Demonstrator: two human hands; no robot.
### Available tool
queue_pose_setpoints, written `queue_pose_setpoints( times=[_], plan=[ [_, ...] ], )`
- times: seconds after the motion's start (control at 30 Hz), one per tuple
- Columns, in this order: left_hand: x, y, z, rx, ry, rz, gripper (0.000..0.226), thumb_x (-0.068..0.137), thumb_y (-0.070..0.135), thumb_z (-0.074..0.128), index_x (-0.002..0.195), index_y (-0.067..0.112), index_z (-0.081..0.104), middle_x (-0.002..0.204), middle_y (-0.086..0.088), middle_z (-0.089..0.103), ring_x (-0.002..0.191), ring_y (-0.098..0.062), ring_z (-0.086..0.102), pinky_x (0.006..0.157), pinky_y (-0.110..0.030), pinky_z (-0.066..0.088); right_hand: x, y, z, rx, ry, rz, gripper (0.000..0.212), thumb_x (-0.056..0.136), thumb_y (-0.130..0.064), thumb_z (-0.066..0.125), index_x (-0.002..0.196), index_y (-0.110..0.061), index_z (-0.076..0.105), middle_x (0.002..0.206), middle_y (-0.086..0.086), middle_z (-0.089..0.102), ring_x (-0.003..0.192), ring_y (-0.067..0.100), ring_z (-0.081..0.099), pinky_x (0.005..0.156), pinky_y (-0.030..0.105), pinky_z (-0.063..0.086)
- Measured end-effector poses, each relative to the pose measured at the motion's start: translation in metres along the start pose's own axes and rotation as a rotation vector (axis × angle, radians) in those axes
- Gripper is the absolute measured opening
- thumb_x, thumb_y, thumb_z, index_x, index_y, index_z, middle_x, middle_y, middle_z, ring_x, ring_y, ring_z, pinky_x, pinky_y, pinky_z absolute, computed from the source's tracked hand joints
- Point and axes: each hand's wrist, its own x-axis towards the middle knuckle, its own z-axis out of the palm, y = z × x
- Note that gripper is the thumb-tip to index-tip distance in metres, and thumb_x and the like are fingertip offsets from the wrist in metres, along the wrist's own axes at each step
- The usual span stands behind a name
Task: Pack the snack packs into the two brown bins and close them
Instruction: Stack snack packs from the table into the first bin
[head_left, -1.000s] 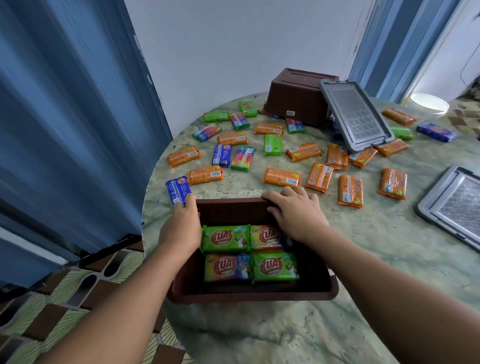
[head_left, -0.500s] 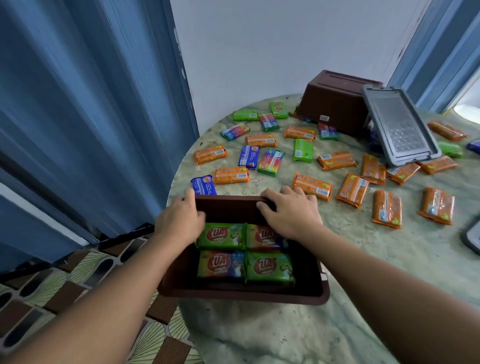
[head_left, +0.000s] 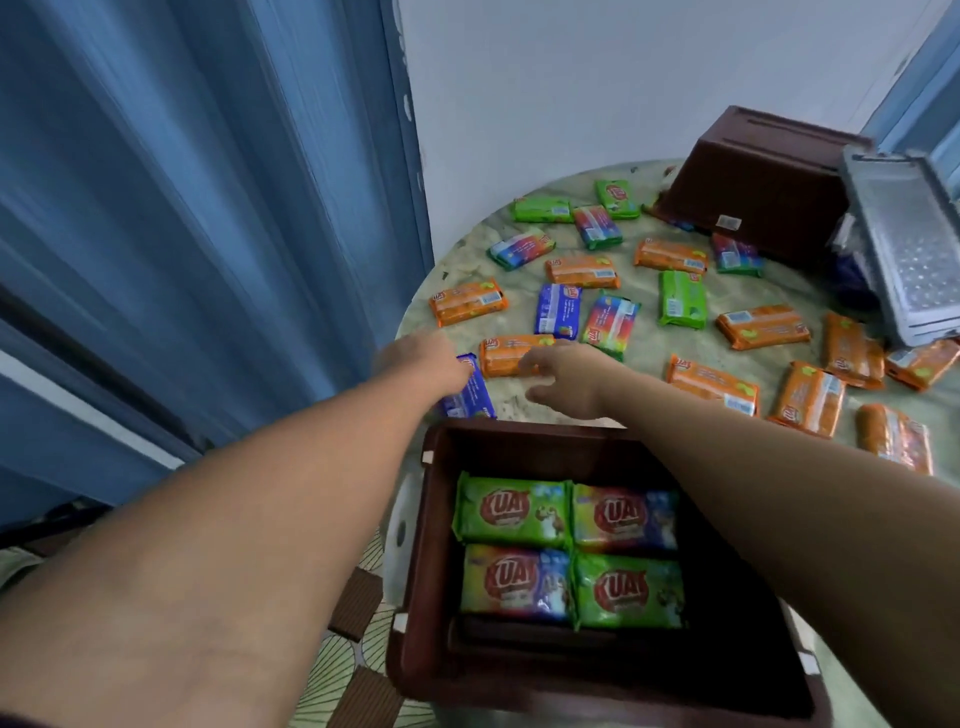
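Both hands reach past the near brown bin (head_left: 426, 545), holding four snack packs (head_left: 569, 553), on the table (head_left: 649, 358): left hand (head_left: 421, 358) on a blue pack (head_left: 470, 395), right hand (head_left: 566, 379) spread open over an orange pack (head_left: 506, 353)

A round marbled table (head_left: 649, 358) stands by blue curtains (head_left: 182, 208) and a white wall (head_left: 623, 78).

I see the near bin (head_left: 597, 649) at my edge of the worktop (head_left: 649, 358), with four packs (head_left: 569, 553) lying in it two by two. Beyond the near bin loose packs (head_left: 582, 270) lie scattered. Farther beyond it, to the right, the second bin (head_left: 758, 182) sits upturned, a lid (head_left: 904, 249) propped against its right side.
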Motion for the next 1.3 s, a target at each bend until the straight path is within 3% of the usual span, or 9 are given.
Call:
queue_pose_setpoints(
  times=[0.1, 0.17, 0.3, 0.47, 0.6, 0.73, 0.83, 1.0, 1.3],
  plan=[
    [0.016, 0.003, 0.007, 0.006, -0.095, -0.047, 0.064, 0.091, 0.072, 0.054, 0.122, 0.017, 0.061, 0.125, -0.011, 0.062, 0.113, -0.030, 0.059, 0.078, -0.034, 0.040, 0.027, 0.003, 0.007, -0.124, -0.003, -0.022, 0.073, 0.098, -0.045, 0.063, 0.160, -0.032, 0.027, 0.161, 0.006, 0.033, 0.144, 0.037, 0.037, 0.114, 0.052, 0.039],
    [0.023, 0.011, 0.014, -0.025, -0.163, -0.076, 0.080, 0.080, 0.079, 0.062, 0.129, 0.015, 0.057, 0.112, -0.011, 0.059, 0.103, -0.028, 0.058, 0.079, -0.036, 0.042, 0.040, 0.004, 0.009, -0.157, 0.009, -0.053, 0.082, 0.096, -0.043, 0.065, 0.162, -0.031, 0.018, 0.165, 0.005, 0.027, 0.148, 0.036, 0.031, 0.118, 0.053, 0.035],
    [0.032, 0.024, 0.033, -0.185, -0.179, -0.145, 0.094, 0.070, 0.067, 0.081, 0.137, 0.017, 0.038, 0.123, -0.010, 0.059, 0.112, -0.031, 0.059, 0.081, -0.039, 0.045, 0.055, 0.005, 0.018, -0.253, -0.011, -0.065, 0.090, 0.093, -0.046, 0.068, 0.162, -0.026, 0.013, 0.163, 0.006, 0.029, 0.149, 0.035, 0.031, 0.118, 0.054, 0.033],
    [0.036, 0.023, 0.040, -0.260, -0.136, -0.139, 0.096, 0.073, 0.051, 0.085, 0.141, 0.014, 0.029, 0.127, -0.011, 0.056, 0.113, -0.032, 0.058, 0.076, -0.037, 0.044, 0.057, -0.001, 0.022, -0.367, 0.068, 0.077, 0.077, 0.091, -0.058, 0.066, 0.149, -0.016, 0.038, 0.147, 0.015, 0.035, 0.134, 0.037, 0.038, 0.107, 0.050, 0.041],
    [0.038, 0.019, 0.042, -0.261, -0.168, -0.080, 0.108, 0.067, 0.062, 0.082, 0.147, 0.010, 0.031, 0.132, -0.013, 0.051, 0.118, -0.032, 0.056, 0.087, -0.038, 0.050, 0.048, -0.001, 0.022, -0.226, 0.018, 0.294, 0.088, 0.082, -0.061, 0.072, 0.146, -0.011, 0.038, 0.144, 0.016, 0.036, 0.133, 0.036, 0.040, 0.102, 0.047, 0.044],
    [0.028, 0.022, 0.029, -0.378, -0.111, -0.018, 0.117, 0.069, 0.066, 0.079, 0.154, 0.011, 0.020, 0.140, -0.016, 0.041, 0.122, -0.034, 0.054, 0.093, -0.038, 0.051, 0.024, 0.011, 0.012, -0.057, 0.087, 0.263, 0.082, 0.080, -0.047, 0.078, 0.139, -0.013, 0.033, 0.111, 0.010, 0.059, 0.094, 0.032, 0.062, 0.070, 0.041, 0.052],
    [0.016, 0.027, 0.011, -0.442, -0.008, 0.052, 0.106, 0.074, 0.059, 0.078, 0.150, 0.011, 0.022, 0.134, -0.012, 0.049, 0.116, -0.032, 0.057, 0.090, -0.039, 0.051, -0.004, 0.019, -0.008, 0.056, 0.263, 0.283, 0.080, 0.077, -0.062, 0.067, 0.135, -0.016, 0.035, 0.113, 0.011, 0.057, 0.097, 0.035, 0.060, 0.071, 0.040, 0.049],
    [-0.026, 0.035, -0.013, -0.586, 0.212, 0.176, 0.069, 0.074, 0.050, 0.077, 0.122, 0.021, 0.037, 0.090, 0.012, 0.052, 0.089, -0.023, 0.060, 0.074, -0.036, 0.049, -0.068, 0.022, -0.029, 0.193, 0.420, 0.265, 0.061, 0.080, -0.063, 0.058, 0.119, -0.019, 0.041, 0.098, 0.006, 0.057, 0.082, 0.028, 0.056, 0.064, 0.037, 0.040],
    [-0.147, 0.016, -0.002, -0.313, 0.357, 0.466, 0.066, 0.071, 0.054, 0.079, 0.118, 0.030, 0.039, 0.095, 0.010, 0.058, 0.076, -0.022, 0.054, 0.063, -0.034, 0.042, -0.174, 0.029, 0.021, 0.104, 0.598, 0.071, 0.072, 0.077, -0.064, 0.059, 0.130, -0.019, 0.042, 0.113, 0.007, 0.060, 0.103, 0.032, 0.060, 0.086, 0.045, 0.050]
  ],
)
